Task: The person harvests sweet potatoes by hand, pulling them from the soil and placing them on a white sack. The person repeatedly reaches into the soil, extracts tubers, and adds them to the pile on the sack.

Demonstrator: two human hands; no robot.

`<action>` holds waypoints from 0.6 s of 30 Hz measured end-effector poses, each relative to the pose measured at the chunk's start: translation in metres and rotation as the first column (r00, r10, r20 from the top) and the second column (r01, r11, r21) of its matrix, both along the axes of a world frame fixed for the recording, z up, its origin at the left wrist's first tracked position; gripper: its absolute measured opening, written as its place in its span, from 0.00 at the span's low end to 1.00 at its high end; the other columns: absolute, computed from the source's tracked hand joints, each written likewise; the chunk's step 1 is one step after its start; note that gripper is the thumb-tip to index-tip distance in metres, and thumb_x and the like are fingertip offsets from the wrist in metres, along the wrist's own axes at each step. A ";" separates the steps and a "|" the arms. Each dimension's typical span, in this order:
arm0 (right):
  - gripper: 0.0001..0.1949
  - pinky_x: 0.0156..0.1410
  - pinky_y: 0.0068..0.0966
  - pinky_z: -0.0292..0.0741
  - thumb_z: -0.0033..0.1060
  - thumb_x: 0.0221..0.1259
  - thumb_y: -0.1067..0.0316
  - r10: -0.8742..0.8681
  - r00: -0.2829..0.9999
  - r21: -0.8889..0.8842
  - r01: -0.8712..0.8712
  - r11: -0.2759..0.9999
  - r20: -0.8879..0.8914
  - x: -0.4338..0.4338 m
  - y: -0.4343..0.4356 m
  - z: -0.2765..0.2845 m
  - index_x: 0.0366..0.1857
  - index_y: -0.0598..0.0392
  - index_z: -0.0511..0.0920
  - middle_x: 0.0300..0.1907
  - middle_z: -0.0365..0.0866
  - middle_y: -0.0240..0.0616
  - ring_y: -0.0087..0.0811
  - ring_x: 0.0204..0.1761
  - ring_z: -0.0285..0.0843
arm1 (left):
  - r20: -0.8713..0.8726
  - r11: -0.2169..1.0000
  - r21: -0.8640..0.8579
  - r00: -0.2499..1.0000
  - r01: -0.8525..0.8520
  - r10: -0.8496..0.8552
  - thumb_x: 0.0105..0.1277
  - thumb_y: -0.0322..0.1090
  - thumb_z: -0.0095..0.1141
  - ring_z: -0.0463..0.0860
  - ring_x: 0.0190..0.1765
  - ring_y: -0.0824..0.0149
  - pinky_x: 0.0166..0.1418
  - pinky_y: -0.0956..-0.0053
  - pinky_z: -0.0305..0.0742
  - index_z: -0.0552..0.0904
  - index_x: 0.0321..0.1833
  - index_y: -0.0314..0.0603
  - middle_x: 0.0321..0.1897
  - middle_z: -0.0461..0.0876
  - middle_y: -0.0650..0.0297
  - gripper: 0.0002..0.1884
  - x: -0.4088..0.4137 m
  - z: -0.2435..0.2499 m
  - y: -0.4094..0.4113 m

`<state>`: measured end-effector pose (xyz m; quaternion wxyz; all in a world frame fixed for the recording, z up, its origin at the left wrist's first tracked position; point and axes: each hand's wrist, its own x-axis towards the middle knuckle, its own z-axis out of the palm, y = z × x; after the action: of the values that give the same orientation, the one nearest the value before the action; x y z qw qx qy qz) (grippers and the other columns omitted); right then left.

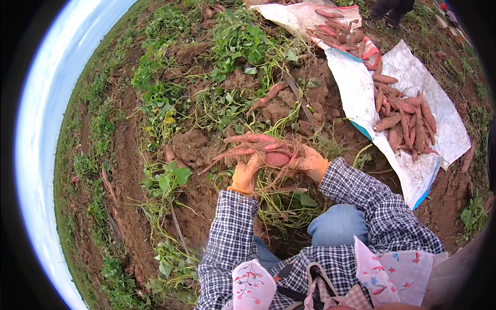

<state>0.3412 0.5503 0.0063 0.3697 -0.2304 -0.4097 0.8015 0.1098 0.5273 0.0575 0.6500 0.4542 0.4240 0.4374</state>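
A cluster of pink-skinned sweet potatoes [277, 158] with thin roots is held up between both of my hands, just above the vines. My left hand [248, 174], in a soil-stained orange glove, grips the cluster from below on its left side. At the right end, where the roots and stems meet, my gloved right hand [310, 161] is closed around the cluster; its fingertips are partly hidden by roots. Beneath the hands lie cut green vines [286, 209] on brown soil. One more sweet potato [268, 96] rests on the ground beyond the cluster.
White woven sacks [348, 85] lie spread along the right, with a pile of sweet potatoes [410, 116] and another heap [337, 35] farther up. A person's dark-clothed legs [391, 11] stand at the top right. Leafy vines [240, 42] and soil clods [190, 145] cover the ridge.
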 end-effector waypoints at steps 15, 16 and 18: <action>0.23 0.54 0.45 0.82 0.65 0.59 0.60 0.000 0.163 0.106 -0.644 0.758 0.987 0.017 -0.001 0.004 0.59 0.54 0.83 0.52 0.88 0.50 0.46 0.52 0.88 | -0.276 0.963 -0.254 0.961 -0.088 0.015 0.68 0.28 0.65 0.83 0.42 0.66 0.50 0.70 0.81 0.81 0.52 0.35 0.42 0.85 0.61 0.13 0.016 -0.019 0.003; 0.22 0.53 0.46 0.82 0.65 0.59 0.61 0.088 0.213 0.033 -0.504 0.863 0.973 0.032 0.002 0.012 0.58 0.57 0.83 0.50 0.88 0.52 0.49 0.49 0.87 | -0.263 0.924 -0.315 0.955 -0.216 0.134 0.69 0.31 0.64 0.86 0.40 0.61 0.48 0.67 0.83 0.81 0.54 0.36 0.40 0.86 0.57 0.13 -0.004 -0.013 0.001; 0.21 0.45 0.49 0.79 0.64 0.63 0.59 0.095 0.037 -0.069 -0.440 0.895 0.995 0.099 -0.004 -0.015 0.56 0.60 0.83 0.42 0.87 0.54 0.51 0.40 0.85 | -0.246 0.844 -0.359 0.913 -0.398 0.325 0.69 0.38 0.67 0.88 0.42 0.55 0.48 0.61 0.85 0.82 0.61 0.37 0.43 0.89 0.49 0.21 -0.030 -0.021 0.010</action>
<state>0.4405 0.5462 -0.0091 -0.1330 -0.5733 -0.6842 0.4308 0.0797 0.5376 0.0369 0.5947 0.2593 0.6385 0.4140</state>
